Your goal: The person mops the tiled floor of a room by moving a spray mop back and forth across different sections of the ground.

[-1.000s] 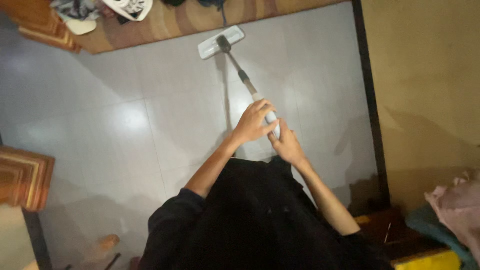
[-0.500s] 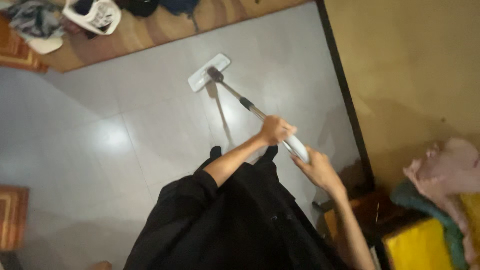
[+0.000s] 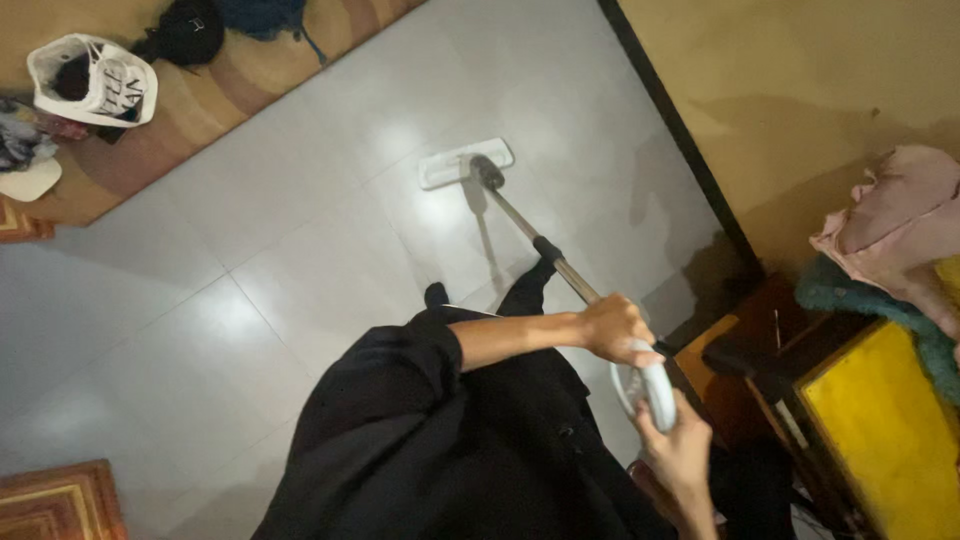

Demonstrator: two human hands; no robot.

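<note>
We had the flat mop in both hands, its white rectangular head lying flat on the pale tiled floor, well out in front of us and near the dark skirting at the foot of the tan wall. Our left hand was wrapped round the metal shaft just above the white grip, fingers closed about it; our right hand was curled under the white loop handle at the top end, closed on it too, though the fingertips were hidden from us. To mop well from there, we judged it best to keep the head pressed flat so the whole pad met the tile, to let the lower hand steer while the upper one only pushed and drew, and to work in overlapping strokes running alongside the skirting. We would have kept the handle clear of the dark wooden cabinet and the yellow box close at our right, and stopped short of the brown rug with its white bag.
</note>
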